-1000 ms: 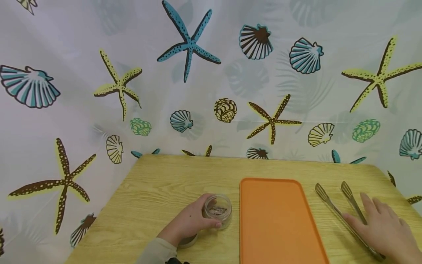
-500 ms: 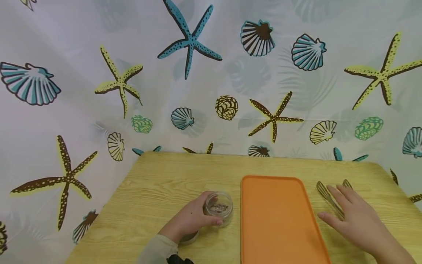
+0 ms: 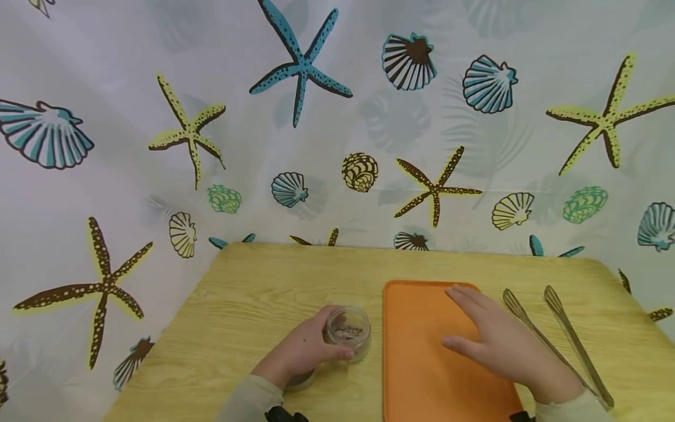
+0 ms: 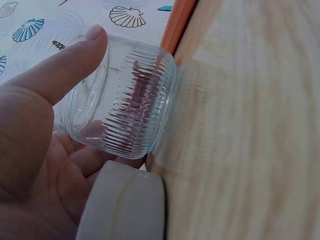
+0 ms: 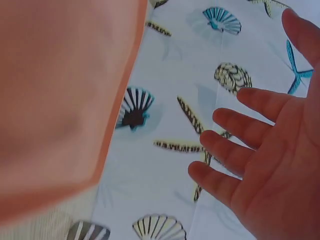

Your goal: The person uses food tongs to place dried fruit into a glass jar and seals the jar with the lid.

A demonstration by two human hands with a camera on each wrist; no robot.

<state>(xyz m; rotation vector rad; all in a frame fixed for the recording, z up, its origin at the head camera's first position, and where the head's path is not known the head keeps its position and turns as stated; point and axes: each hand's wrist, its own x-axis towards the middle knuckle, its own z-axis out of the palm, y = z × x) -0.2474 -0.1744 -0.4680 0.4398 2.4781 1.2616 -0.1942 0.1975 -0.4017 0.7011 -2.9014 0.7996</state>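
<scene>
My left hand point(image 3: 303, 349) grips a clear glass jar point(image 3: 350, 334), thumb on the near side and fingers behind it. Fine ribs run round the jar's lower wall in the left wrist view, and a small heap of brownish-red bits point(image 4: 142, 97) lies at its bottom. The jar stands upright on the table. Beside that hand sits a round, pale lid-like piece point(image 4: 125, 205), partly hidden by the wrist in the head view. Above the orange tray point(image 3: 416, 375) hovers my right hand point(image 3: 506, 343), fingers spread and holding nothing.
Metal tongs point(image 3: 572, 337) with slotted ends lie right of the tray, partly behind the right forearm. The wood-patterned table point(image 3: 274, 278) ends at a white curtain point(image 3: 327, 146) printed with shells and starfish.
My right hand has moved left from over the tongs to above the orange tray, uncovering more of the tongs. The left hand stays on the jar.
</scene>
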